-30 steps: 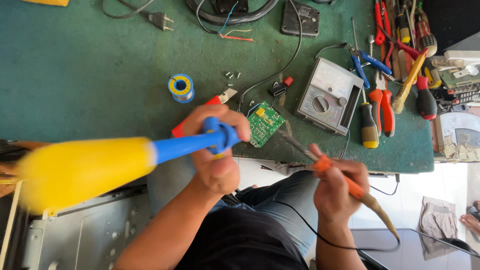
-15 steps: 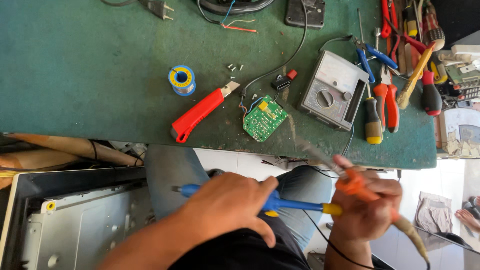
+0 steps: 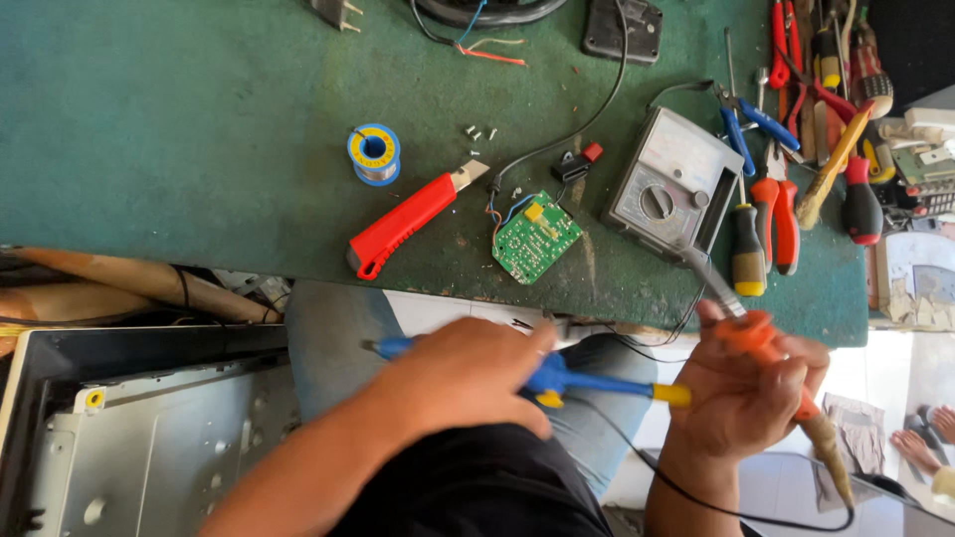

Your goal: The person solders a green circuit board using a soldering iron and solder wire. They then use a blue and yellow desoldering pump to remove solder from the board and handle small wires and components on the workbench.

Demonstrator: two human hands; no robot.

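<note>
Your left grip (image 3: 468, 383) was wrapped over the blue-and-yellow desoldering pump (image 3: 587, 382), fingers closed around its barrel, held low over your lap just off the edge of the green surface (image 3: 179, 129). Right beside it, your right grip (image 3: 746, 393) was clamped on the orange-handled soldering iron (image 3: 761, 343), its metal tip angled up and away from your fist toward the surface's edge, its black cord trailing down below your wrist. The pump's yellow end nearly met your right knuckles.

Just beyond both grips, on the surface, lay the small green circuit board (image 3: 535, 237) with thin wires running off it. To the left of that sat the red utility knife (image 3: 408, 221), and farther out the blue spool of solder (image 3: 374, 153). Ahead of your right grip stood the grey analogue multimeter (image 3: 671, 184), with a screwdriver (image 3: 748, 249) and orange-handled pliers (image 3: 778, 214) alongside. Below your left forearm was a grey metal chassis (image 3: 149, 447).
</note>
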